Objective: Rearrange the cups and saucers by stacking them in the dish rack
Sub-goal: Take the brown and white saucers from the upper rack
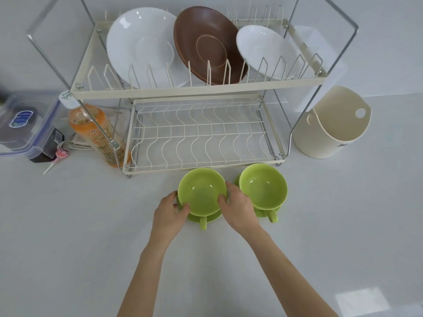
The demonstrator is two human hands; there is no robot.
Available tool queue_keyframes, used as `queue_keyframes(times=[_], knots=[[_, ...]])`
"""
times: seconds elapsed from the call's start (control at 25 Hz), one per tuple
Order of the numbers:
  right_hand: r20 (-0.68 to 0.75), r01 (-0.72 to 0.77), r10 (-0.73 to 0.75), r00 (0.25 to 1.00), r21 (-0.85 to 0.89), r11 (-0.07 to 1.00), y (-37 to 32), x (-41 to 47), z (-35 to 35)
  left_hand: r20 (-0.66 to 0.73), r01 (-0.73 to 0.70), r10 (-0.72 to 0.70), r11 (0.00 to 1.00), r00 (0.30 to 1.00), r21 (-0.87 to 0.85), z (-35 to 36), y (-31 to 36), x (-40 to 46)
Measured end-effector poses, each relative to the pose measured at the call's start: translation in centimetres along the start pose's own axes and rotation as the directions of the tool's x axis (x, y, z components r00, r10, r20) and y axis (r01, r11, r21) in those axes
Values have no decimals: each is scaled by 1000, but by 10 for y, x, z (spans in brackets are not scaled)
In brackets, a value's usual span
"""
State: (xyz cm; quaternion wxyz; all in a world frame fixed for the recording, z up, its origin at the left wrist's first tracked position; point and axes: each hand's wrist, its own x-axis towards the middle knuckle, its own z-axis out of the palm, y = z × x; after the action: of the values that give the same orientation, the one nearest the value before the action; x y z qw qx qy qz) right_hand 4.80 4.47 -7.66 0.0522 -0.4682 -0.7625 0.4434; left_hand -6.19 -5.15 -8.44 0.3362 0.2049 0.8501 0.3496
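While both hands clasp the nearer green cup (202, 191), left hand (170, 210) and right hand (238, 207) on opposite sides, it sits on its saucer (212, 216) on the tabletop (91, 225), handle toward the person, rack's lower tier (201, 133) straight ahead.

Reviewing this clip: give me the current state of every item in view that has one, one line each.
Left cup: upright, empty, on its saucer, gripped by both hands.
Left hand: grip on the cup's left side.
Right hand: grip on the cup's right side.
Right cup: upright, empty, on its saucer, untouched.
Lower rack tier: empty.
Upper rack tier: holds three plates on edge.
Orange bottle: capped, standing.
Cream holder: upright.
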Motion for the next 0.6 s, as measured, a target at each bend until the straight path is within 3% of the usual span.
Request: queue_keyframes(times=[0.12,0.24,0.36,0.6], knots=[[18,118,-116,993,-95,988,-12,-3,-15,-26,-106,113,975,993,196,-7,12,-1],[37,215,-212,977,-120,969,-24,-7,-43,-97,-222,248,950,964,221,-19,30,-7],[32,333,-332,943,-127,934,-38,-9,-78,-186,-381,420,900,888,215,-34,61,-16],[-18,523,-541,841,-234,820,-77,-11,-151,-333,-523,600,799,728,296,-70,134,-23]])
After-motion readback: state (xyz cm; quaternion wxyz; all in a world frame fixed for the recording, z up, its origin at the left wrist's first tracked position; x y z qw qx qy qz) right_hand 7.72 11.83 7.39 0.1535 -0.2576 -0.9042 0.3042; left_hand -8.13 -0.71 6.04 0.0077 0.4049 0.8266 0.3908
